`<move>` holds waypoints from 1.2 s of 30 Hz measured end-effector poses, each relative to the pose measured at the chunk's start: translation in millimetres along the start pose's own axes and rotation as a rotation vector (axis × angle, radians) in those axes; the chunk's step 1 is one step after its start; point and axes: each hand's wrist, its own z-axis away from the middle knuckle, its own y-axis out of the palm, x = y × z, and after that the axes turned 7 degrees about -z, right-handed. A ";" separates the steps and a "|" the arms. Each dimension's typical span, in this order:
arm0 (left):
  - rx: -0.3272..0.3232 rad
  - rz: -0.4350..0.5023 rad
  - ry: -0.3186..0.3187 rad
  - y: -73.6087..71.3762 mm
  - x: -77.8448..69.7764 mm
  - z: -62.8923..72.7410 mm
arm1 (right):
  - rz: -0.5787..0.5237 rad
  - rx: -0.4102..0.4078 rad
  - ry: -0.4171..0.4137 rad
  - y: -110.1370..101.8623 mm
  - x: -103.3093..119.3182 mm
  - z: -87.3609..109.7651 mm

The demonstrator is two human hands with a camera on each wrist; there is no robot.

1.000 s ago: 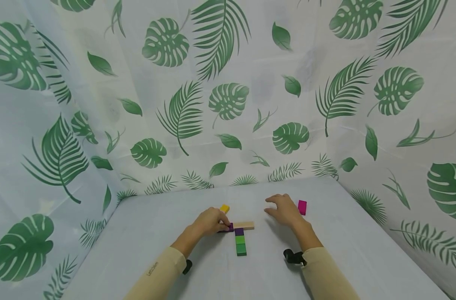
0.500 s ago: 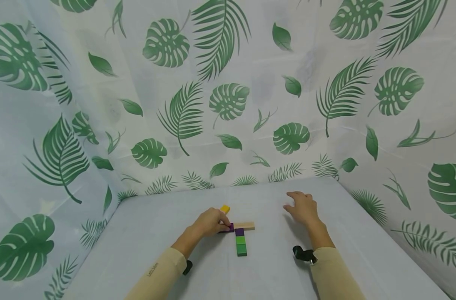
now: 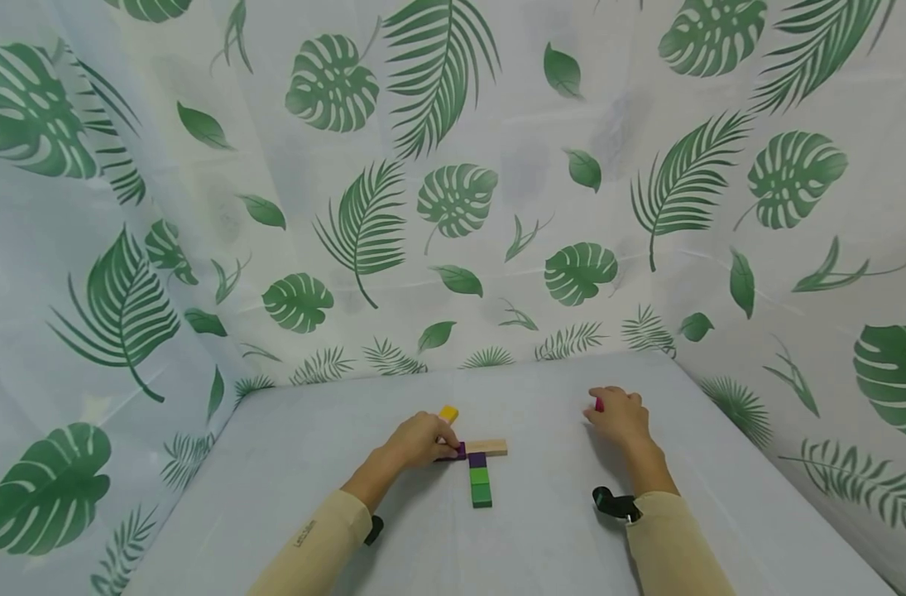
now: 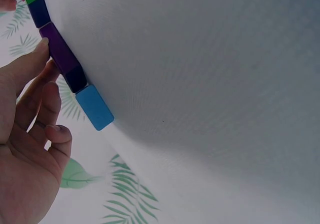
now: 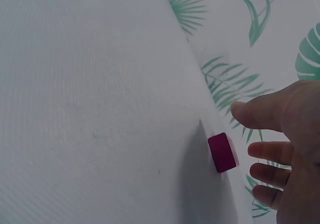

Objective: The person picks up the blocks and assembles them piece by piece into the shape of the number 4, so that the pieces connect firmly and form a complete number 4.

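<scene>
My left hand (image 3: 417, 440) pinches a purple block (image 4: 61, 51) between thumb and fingers. In the left wrist view a light blue block (image 4: 95, 107) lies end to end with its dark end. My right hand (image 3: 622, 416) hovers over a magenta block (image 5: 222, 152) at the right; its thumb and fingers are spread around it, apart from it in the right wrist view. Beside the left hand a plain wooden block (image 3: 486, 447) lies crosswise. Below it run a dark purple block (image 3: 478, 459), a light green block (image 3: 479, 476) and a dark green block (image 3: 481, 497) in a column.
A yellow block (image 3: 449, 413) lies just beyond the left hand, partly hidden by it. The white tabletop (image 3: 542, 546) meets a leaf-patterned curtain (image 3: 497, 132) at the back and sides. Black wrist cameras sit at both cuffs.
My right hand has moved to the right, from open table to the magenta block, which its fingers now partly cover. The left hand has stayed on the purple block.
</scene>
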 end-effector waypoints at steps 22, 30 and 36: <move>0.007 0.021 -0.019 -0.5 -0.1 -0.1 | -0.215 0.072 0.027 6.6 -3.9 0.6; 0.007 0.015 -0.024 1.7 2.0 0.1 | -0.232 0.127 -0.074 30.4 12.1 -9.5; 0.003 -0.002 -0.007 0.5 1.0 -0.6 | -0.235 0.159 -0.132 50.4 36.1 -17.4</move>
